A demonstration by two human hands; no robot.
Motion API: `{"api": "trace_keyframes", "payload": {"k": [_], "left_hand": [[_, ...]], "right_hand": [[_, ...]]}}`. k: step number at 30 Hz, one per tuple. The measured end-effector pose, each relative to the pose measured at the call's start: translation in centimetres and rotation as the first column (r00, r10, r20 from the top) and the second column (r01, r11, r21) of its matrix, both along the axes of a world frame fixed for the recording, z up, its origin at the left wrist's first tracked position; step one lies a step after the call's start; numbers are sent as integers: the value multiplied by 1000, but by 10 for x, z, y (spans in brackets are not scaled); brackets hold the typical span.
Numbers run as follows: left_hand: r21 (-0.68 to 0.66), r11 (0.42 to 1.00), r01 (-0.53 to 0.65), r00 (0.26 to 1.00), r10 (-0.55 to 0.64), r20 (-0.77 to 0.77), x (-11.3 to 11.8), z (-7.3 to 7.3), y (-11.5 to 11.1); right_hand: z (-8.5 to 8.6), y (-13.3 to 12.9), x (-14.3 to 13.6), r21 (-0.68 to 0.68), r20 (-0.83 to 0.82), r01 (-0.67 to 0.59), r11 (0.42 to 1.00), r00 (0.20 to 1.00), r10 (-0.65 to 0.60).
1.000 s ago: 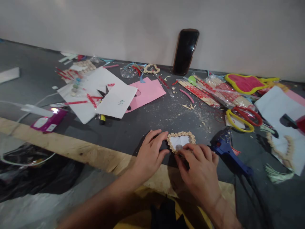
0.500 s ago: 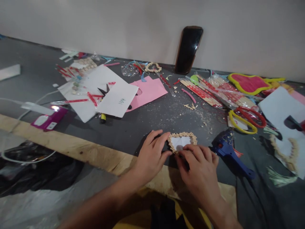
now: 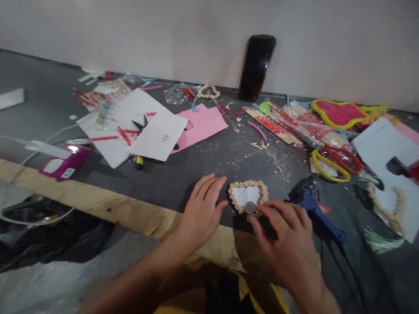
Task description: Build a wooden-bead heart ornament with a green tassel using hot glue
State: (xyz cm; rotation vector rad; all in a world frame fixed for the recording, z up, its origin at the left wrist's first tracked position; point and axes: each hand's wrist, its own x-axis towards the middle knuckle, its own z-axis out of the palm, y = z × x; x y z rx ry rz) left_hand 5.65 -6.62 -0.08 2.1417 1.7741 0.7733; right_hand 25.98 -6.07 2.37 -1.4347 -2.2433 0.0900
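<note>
A heart-shaped frame of small tan wooden bits (image 3: 231,197) lies on the dark tabletop around white paper (image 3: 245,195). A small round greyish disc (image 3: 250,207) sits near the heart's lower point. My right hand (image 3: 286,231) pinches the lower right edge of the frame between thumb and index finger. Left of the heart, my left hand (image 3: 203,207) rests with thumb and fingers apart, holding nothing and just clear of the frame. Close to my right hand lies a blue hot glue gun (image 3: 319,213).
Scissors with red and yellow handles (image 3: 332,165), chopsticks in red-printed wrappers (image 3: 275,126) and wood crumbs lie beyond the heart. White paper (image 3: 160,137), pink paper (image 3: 204,126) and a purple box (image 3: 65,163) are leftward. A phone (image 3: 257,67) leans on the wall.
My left hand has let go of the heart's left side and drawn away to the left. My right hand has slid right along the lower edge, uncovering the round disc.
</note>
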Motion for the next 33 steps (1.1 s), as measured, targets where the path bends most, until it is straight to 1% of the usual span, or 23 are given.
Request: {"api": "trace_keyframes", "payload": {"k": [3, 6, 8, 9, 12, 13, 17, 20, 23, 26, 29, 31, 33], "left_hand": [[42, 998, -42, 999, 43, -19, -3, 1, 0], [79, 995, -57, 998, 59, -21, -7, 0, 1], [93, 993, -76, 997, 78, -17, -12, -1, 2], [100, 990, -97, 995, 98, -10, -14, -1, 2], [137, 974, -178, 984, 177, 20, -26, -2, -1], [145, 970, -197, 980, 195, 23, -30, -2, -3], [144, 968, -207, 977, 213, -22, -48, -1, -13], [157, 965, -208, 971, 223, -84, -58, 0, -20], [157, 964, -213, 967, 231, -107, -64, 3, -28], [126, 968, -215, 966, 230, -117, -67, 6, -35], [116, 975, -191, 968, 206, -143, -71, 7, -41], [99, 982, -162, 968, 178, -178, -75, 5, -44], [94, 986, -137, 967, 154, -204, -78, 2, -47]], "right_hand": [[2, -1, 22, 50, -37, 14, 999, 999, -12], [3, -5, 38, 64, -51, 97, 993, 994, -94], [2, -10, 44, 90, -54, 150, 985, 988, -146], [1, -14, 46, 112, -55, 158, 981, 987, -153], [-6, -23, 54, 173, -16, 121, 977, 993, -120], [-9, -25, 57, 182, 10, 124, 975, 992, -128], [-18, -24, 76, 193, 83, 250, 949, 959, -269], [-16, -18, 85, 184, 86, 254, 950, 958, -273], [-9, -17, 82, 204, 46, 268, 942, 958, -282], [-5, -21, 69, 248, -5, 274, 929, 959, -282], [-5, -27, 53, 265, -13, 174, 949, 984, -177], [-7, -29, 44, 235, -15, 117, 965, 993, -117], [-9, -32, 38, 201, -25, 97, 975, 995, -94]]}}
